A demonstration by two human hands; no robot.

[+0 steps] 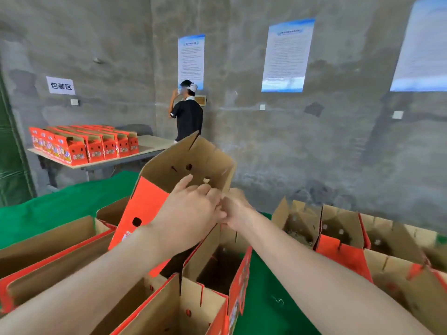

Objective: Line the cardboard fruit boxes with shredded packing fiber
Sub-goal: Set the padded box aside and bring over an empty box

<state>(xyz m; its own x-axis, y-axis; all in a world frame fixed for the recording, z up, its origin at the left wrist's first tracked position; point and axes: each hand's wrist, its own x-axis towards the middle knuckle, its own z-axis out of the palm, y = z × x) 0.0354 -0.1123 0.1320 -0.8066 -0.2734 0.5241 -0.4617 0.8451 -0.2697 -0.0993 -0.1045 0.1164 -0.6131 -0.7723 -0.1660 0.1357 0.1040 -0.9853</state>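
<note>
A cardboard fruit box (186, 163), brown inside and red outside, is held up and tilted over the table in the middle of the view. My left hand (191, 211) grips its near wall, the forefinger stretched over the brown inner face. Touching that hand on the right, my right hand (235, 210) holds the same box at its lower right edge, its fingers hidden. Under the hands stands an open box (212, 252) with a dark inside. An open box (298, 228) further right seems to hold a little shredded fiber.
Open boxes crowd the green cloth (266, 298): a row on the left (48, 247), more on the right (377, 240) and along the near edge (193, 303). A person (188, 114) stands at the back wall beside a table of closed red boxes (84, 146).
</note>
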